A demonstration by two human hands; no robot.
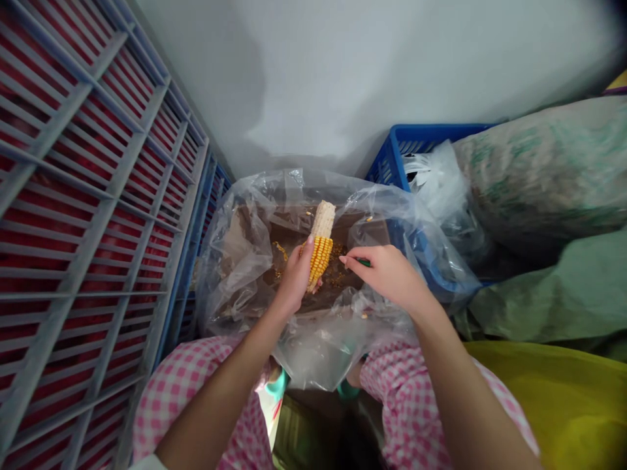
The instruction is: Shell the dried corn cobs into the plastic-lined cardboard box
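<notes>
An ear of corn (321, 253) is gripped in my left hand (295, 274), tilted with its upper end away from me. Its upper part is a bare pale cob; yellow kernels still cover the lower part. My right hand (385, 271) is closed on a small tool with a green handle (364, 262), apart from the corn on its right side. Most of the tool is hidden by the fingers, so its kind does not show. Below both hands, a clear plastic bag (235, 196) lines a brown box (287, 228), with loose yellow kernels (337, 277) at the bottom.
Stacked plastic crates (98, 196) rise close on the left. On the right stand a blue basket (399, 150) holding white plastic bags (441, 183), a large filled sack (548, 170) and a yellow bag (553, 391). A pale wall (313, 78) is behind the box.
</notes>
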